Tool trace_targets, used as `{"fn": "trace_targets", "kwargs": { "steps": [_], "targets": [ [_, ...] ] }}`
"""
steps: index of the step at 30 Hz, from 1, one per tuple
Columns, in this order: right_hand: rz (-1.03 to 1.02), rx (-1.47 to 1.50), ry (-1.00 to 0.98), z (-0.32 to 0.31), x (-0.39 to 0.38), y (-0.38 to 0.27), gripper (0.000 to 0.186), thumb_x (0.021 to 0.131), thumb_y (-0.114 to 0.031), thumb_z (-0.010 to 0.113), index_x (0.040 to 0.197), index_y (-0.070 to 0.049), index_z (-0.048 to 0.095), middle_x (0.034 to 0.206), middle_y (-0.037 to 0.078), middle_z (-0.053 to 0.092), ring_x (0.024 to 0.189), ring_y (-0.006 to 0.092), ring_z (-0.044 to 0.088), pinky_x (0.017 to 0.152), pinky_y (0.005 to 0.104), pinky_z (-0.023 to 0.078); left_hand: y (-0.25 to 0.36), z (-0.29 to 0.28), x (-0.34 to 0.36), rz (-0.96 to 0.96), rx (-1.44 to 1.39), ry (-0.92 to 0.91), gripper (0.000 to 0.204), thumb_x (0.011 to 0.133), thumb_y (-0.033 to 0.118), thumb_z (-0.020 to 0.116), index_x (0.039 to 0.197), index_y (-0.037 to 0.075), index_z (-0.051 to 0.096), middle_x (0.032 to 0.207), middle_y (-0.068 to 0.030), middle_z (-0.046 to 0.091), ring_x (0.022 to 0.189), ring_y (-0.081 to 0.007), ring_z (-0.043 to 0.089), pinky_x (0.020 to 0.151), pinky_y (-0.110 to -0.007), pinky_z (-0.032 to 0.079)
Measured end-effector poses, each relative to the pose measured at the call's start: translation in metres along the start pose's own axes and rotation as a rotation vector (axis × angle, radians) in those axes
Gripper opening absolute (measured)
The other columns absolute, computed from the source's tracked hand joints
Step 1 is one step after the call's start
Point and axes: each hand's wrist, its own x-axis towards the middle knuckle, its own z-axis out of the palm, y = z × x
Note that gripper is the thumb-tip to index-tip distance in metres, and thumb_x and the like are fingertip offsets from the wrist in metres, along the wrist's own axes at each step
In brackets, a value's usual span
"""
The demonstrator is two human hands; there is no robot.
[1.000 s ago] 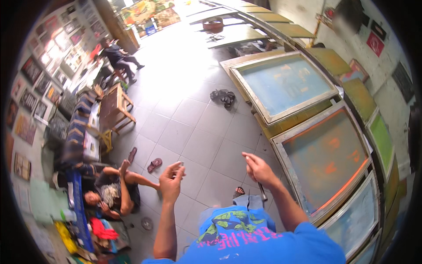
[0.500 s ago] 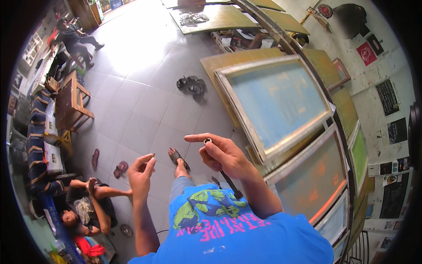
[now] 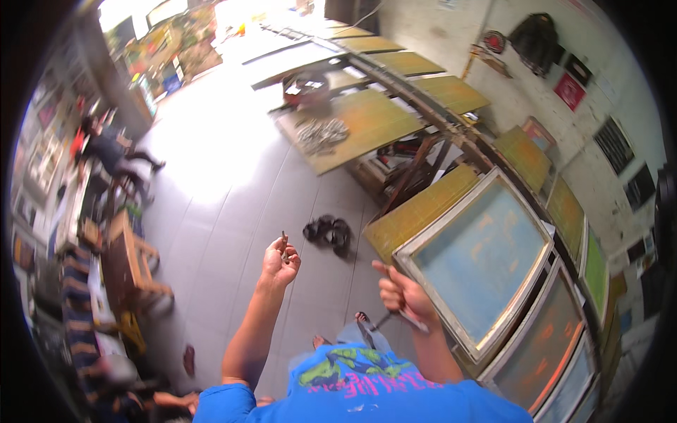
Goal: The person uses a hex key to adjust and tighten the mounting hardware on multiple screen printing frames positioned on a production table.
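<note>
My left hand is raised over the tiled floor, palm turned up, its fingers closed on a small metal piece that looks like a bolt. My right hand is curled on a grey metal tool, blurred and partly hidden, beside the lower left corner of a blue-meshed screen frame. Dark sandals lie on the floor beyond my hands.
Printing boards and more framed screens line a long rack at right. A seated person is at far left, near a wooden chair; another person shows at lower left. A bright doorway is at the back.
My view has swung up toward the doorway and far rack. My left hand has turned palm up. My right hand's index finger has moved from pointing leftward to angling upward.
</note>
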Motion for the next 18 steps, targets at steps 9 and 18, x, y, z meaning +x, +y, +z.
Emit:
{"fn": "trace_targets", "kwargs": {
  "steps": [9, 18],
  "targets": [
    [-0.721, 0.028, -0.058, -0.046, -0.063, -0.043, 0.058, 0.104, -0.035, 0.054, 0.148, 0.001, 0.042, 0.065, -0.006, 0.035, 0.051, 0.0027, 0.025, 0.042, 0.0203, 0.022, 0.051, 0.160, 0.254, 0.172, 0.666, -0.025, 0.009, 0.095, 0.014, 0.067, 0.100, 0.007, 0.067, 0.081, -0.0009, 0.062, 0.066, -0.0083, 0.056, 0.051, -0.020, 0.043],
    [-0.753, 0.319, 0.459, -0.044, -0.046, 0.002, 0.040, 0.108, -0.032, 0.046, 0.142, -0.012, 0.054, 0.069, -0.008, 0.027, 0.054, 0.0035, 0.021, 0.045, 0.0185, 0.022, 0.078, 0.221, 0.435, 0.636, 1.194, -0.669, 0.011, 0.090, 0.014, 0.069, 0.091, 0.003, 0.072, 0.084, -0.0090, 0.071, 0.067, -0.0234, 0.066, 0.060, -0.032, 0.052]
  ]
}}
